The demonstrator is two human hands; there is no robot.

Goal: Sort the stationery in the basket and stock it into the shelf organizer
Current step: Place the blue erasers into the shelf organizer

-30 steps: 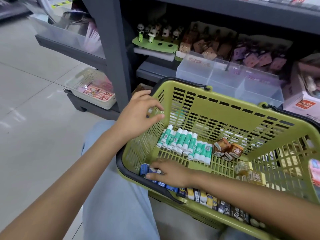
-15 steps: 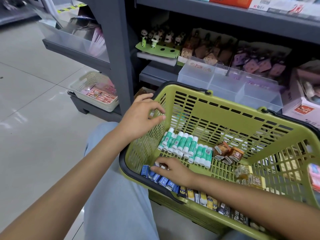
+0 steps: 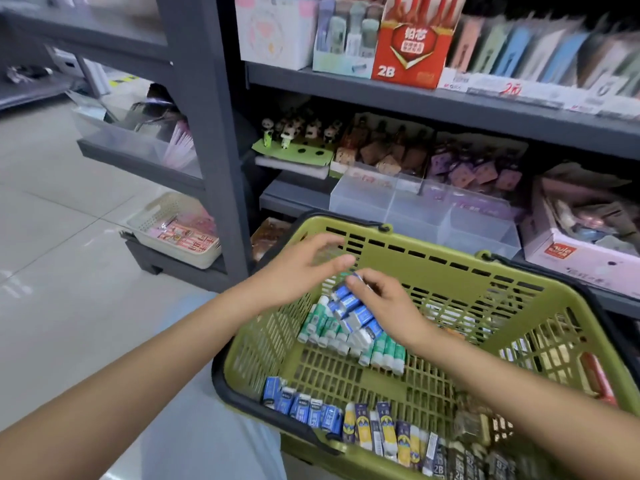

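Observation:
A green basket (image 3: 450,259) rests on my lap before the shelf. My right hand (image 3: 393,303) grips a row of several blue erasers (image 3: 349,311) and holds them lifted above the green-and-white glue sticks (image 3: 317,323) on the basket floor. My left hand (image 3: 298,271) hovers with fingers spread, just left of the held erasers, over the basket's left rim. More blue erasers (image 3: 301,407) and yellow-blue erasers (image 3: 381,431) line the basket's near wall. The clear shelf organizer (image 3: 415,209) stands behind the basket.
A grey shelf post (image 3: 214,150) rises left of the basket. A white basket (image 3: 173,237) of pink packs sits low at the left. A red 2B box (image 3: 412,43) stands on the upper shelf, and a pink carton (image 3: 581,258) at the right.
My right hand has risen from the basket's near corner with a row of blue erasers. The left hand has let go of the rim and opened. The view has tilted up.

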